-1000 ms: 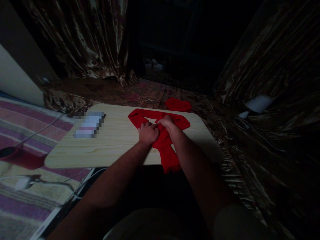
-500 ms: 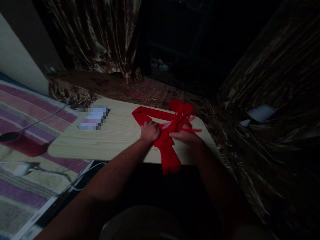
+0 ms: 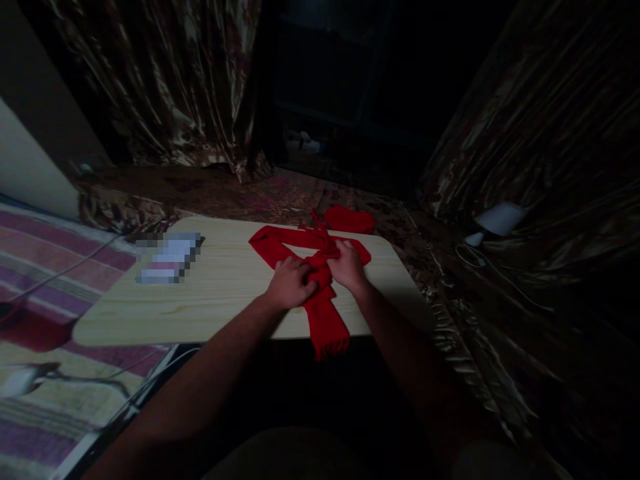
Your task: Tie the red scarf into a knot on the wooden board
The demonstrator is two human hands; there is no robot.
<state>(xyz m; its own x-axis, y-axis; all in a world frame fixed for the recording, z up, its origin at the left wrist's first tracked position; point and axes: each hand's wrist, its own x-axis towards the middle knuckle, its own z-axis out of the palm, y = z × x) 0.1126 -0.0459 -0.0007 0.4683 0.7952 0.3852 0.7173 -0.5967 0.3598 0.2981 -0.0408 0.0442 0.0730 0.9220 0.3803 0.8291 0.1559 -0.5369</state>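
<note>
A red fringed scarf (image 3: 327, 320) lies looped and crossed over itself on a small pale wooden table (image 3: 210, 300). One fringed end hangs over the table's near edge. My left hand (image 3: 293, 280) is closed on the scarf at the left of the crossing, its fingers curled over the cloth. At the right of the crossing, my right hand (image 3: 347, 263) grips a gathered part of the scarf, thumb and fingers pressed together. Some strands of fringe stick up beyond the fingers. Another part of the scarf lies at the table's far edge.
A blurred-out flat device (image 3: 170, 257) lies on the table's left side. A red container (image 3: 37, 330) and a white plug with cables (image 3: 23, 380) are on the striped cloth at left. Patterned curtains (image 3: 200, 100) hang behind. A white lamp (image 3: 500, 219) stands at right.
My right hand has moved left, closer to my left hand, taking the fringed end toward the crossing. My left hand stays on the scarf. The camera view has shifted slightly.
</note>
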